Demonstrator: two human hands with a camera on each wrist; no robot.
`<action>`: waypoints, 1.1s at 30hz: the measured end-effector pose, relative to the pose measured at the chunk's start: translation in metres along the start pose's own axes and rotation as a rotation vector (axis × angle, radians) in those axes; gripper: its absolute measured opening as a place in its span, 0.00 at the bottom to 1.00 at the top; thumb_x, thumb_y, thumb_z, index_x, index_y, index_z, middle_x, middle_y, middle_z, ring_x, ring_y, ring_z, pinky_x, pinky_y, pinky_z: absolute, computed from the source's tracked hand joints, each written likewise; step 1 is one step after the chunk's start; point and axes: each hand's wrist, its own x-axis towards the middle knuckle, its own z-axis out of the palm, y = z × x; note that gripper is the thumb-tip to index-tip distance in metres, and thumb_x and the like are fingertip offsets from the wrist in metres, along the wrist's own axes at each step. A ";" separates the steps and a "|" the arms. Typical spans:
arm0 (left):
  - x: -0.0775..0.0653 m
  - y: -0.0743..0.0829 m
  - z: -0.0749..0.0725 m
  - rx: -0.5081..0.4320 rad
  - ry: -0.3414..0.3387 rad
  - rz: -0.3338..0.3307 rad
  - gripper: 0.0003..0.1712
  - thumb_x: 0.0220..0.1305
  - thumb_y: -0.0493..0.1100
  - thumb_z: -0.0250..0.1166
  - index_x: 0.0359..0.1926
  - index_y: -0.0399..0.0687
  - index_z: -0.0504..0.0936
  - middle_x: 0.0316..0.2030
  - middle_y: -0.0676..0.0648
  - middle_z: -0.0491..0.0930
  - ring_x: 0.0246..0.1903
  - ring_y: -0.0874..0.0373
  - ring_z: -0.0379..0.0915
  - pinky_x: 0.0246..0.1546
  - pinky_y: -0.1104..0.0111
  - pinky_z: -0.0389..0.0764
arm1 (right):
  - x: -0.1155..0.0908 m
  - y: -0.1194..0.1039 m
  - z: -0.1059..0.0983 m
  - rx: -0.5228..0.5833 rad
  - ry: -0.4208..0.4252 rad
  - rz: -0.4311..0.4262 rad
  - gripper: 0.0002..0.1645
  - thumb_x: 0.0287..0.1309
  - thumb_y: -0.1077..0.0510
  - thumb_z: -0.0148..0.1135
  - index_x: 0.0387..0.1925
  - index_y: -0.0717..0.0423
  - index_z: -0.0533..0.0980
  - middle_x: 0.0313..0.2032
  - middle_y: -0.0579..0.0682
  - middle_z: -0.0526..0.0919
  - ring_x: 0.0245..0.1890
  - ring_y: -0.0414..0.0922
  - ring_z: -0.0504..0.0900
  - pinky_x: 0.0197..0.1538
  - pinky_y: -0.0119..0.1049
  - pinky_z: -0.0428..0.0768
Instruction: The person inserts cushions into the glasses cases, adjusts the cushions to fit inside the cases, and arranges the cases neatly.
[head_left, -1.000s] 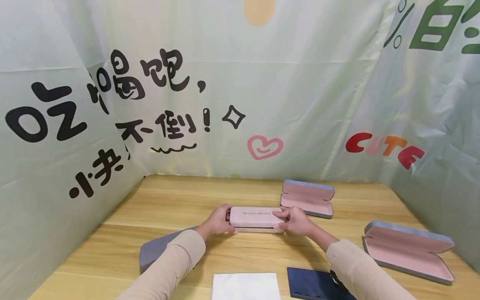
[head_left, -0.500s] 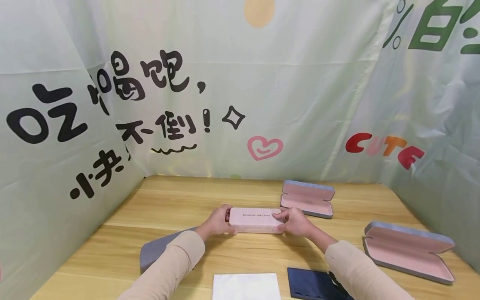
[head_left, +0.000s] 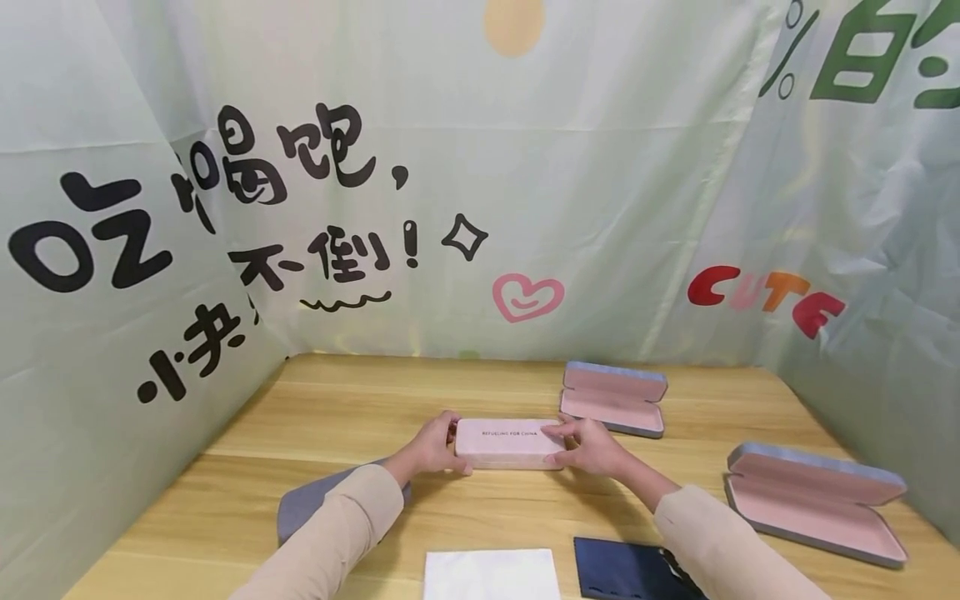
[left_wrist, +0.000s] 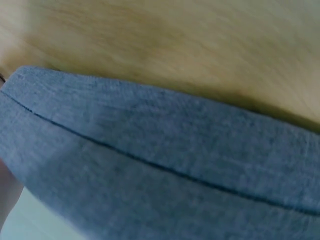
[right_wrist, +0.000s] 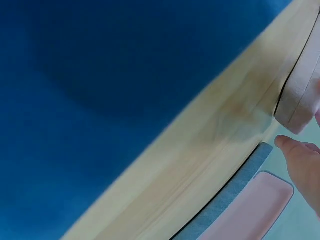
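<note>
Printed cloth (head_left: 630,192) walls in the wooden table (head_left: 487,508); near its middle lies the pink case (head_left: 506,452). The fingers of my left hand (head_left: 435,446) grip its left end, those of my right hand (head_left: 591,447) pinch the other. The dark slit visible under the lid (head_left: 498,427) a second ago has gone, so I judge the case closed and this step done.

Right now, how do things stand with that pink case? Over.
Left hand, right hand gripping opposite ends. Pink case looks closed. Possible obstacle: open case just beyond right hand.
</note>
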 end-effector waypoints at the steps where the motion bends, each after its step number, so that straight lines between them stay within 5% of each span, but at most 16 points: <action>1: 0.000 0.000 0.000 0.014 -0.001 -0.011 0.46 0.38 0.34 0.77 0.58 0.28 0.62 0.46 0.37 0.73 0.45 0.49 0.69 0.50 0.56 0.73 | -0.001 0.000 -0.001 0.003 -0.001 -0.005 0.29 0.46 0.57 0.70 0.52 0.65 0.76 0.58 0.74 0.66 0.61 0.66 0.63 0.57 0.56 0.70; 9: -0.003 0.004 -0.001 -0.001 -0.013 0.006 0.50 0.48 0.46 0.72 0.64 0.27 0.56 0.51 0.36 0.72 0.51 0.46 0.69 0.54 0.54 0.71 | -0.012 0.004 -0.011 0.015 0.202 0.047 0.22 0.55 0.62 0.62 0.52 0.67 0.75 0.55 0.68 0.73 0.55 0.61 0.74 0.48 0.49 0.78; 13: -0.004 0.004 0.003 0.026 0.025 -0.013 0.48 0.55 0.53 0.66 0.66 0.30 0.54 0.62 0.31 0.62 0.63 0.36 0.56 0.62 0.45 0.60 | -0.021 0.009 -0.018 0.015 0.310 0.076 0.21 0.57 0.63 0.60 0.51 0.68 0.75 0.51 0.66 0.77 0.51 0.60 0.77 0.48 0.50 0.79; 15: -0.004 0.005 0.004 0.064 0.051 -0.007 0.47 0.57 0.56 0.63 0.67 0.32 0.54 0.66 0.31 0.56 0.66 0.35 0.49 0.64 0.42 0.54 | -0.025 0.012 -0.022 -0.006 0.355 0.067 0.20 0.56 0.63 0.60 0.50 0.68 0.75 0.49 0.66 0.79 0.47 0.59 0.80 0.43 0.46 0.81; 19: -0.003 0.010 0.006 0.118 0.097 0.074 0.42 0.59 0.53 0.61 0.65 0.32 0.58 0.65 0.32 0.59 0.65 0.35 0.51 0.63 0.40 0.53 | -0.033 0.016 -0.029 -0.072 0.425 0.023 0.19 0.55 0.64 0.61 0.48 0.69 0.77 0.46 0.66 0.80 0.32 0.50 0.84 0.33 0.38 0.79; 22: -0.002 0.015 0.010 0.161 0.120 0.145 0.38 0.60 0.52 0.60 0.64 0.32 0.61 0.64 0.32 0.60 0.64 0.35 0.53 0.63 0.40 0.53 | -0.041 0.020 -0.034 -0.103 0.424 0.030 0.22 0.57 0.63 0.60 0.52 0.69 0.74 0.50 0.69 0.77 0.12 0.39 0.70 0.23 0.33 0.72; 24: -0.001 0.019 0.014 0.205 0.126 0.189 0.37 0.61 0.52 0.59 0.63 0.32 0.63 0.63 0.32 0.61 0.64 0.35 0.54 0.62 0.40 0.54 | -0.047 0.022 -0.036 -0.132 0.405 0.061 0.25 0.59 0.60 0.58 0.57 0.68 0.70 0.54 0.71 0.73 0.08 0.39 0.60 0.19 0.33 0.68; 26: 0.001 0.023 0.019 0.252 0.127 0.219 0.36 0.62 0.53 0.58 0.62 0.32 0.63 0.63 0.32 0.62 0.64 0.36 0.55 0.63 0.41 0.55 | -0.051 0.026 -0.039 -0.173 0.406 0.070 0.29 0.59 0.60 0.58 0.60 0.68 0.67 0.57 0.71 0.70 0.12 0.43 0.68 0.22 0.36 0.71; 28: 0.003 0.028 0.025 0.293 0.125 0.242 0.36 0.63 0.54 0.57 0.62 0.33 0.63 0.64 0.33 0.62 0.64 0.38 0.56 0.64 0.43 0.55 | -0.056 0.029 -0.041 -0.219 0.417 0.065 0.31 0.58 0.60 0.59 0.61 0.69 0.64 0.58 0.71 0.68 0.30 0.55 0.80 0.37 0.45 0.78; 31: 0.007 0.037 0.033 0.325 0.126 0.264 0.37 0.63 0.55 0.56 0.63 0.34 0.62 0.65 0.35 0.61 0.65 0.40 0.55 0.65 0.46 0.56 | -0.061 0.033 -0.044 -0.257 0.422 0.052 0.34 0.57 0.60 0.59 0.62 0.70 0.62 0.61 0.71 0.66 0.59 0.68 0.65 0.55 0.62 0.67; 33: 0.010 0.044 0.038 0.339 0.132 0.276 0.37 0.63 0.56 0.55 0.64 0.34 0.62 0.65 0.36 0.61 0.66 0.42 0.55 0.65 0.47 0.57 | -0.063 0.036 -0.046 -0.267 0.405 0.058 0.35 0.58 0.59 0.59 0.63 0.70 0.61 0.62 0.71 0.63 0.61 0.69 0.60 0.58 0.65 0.62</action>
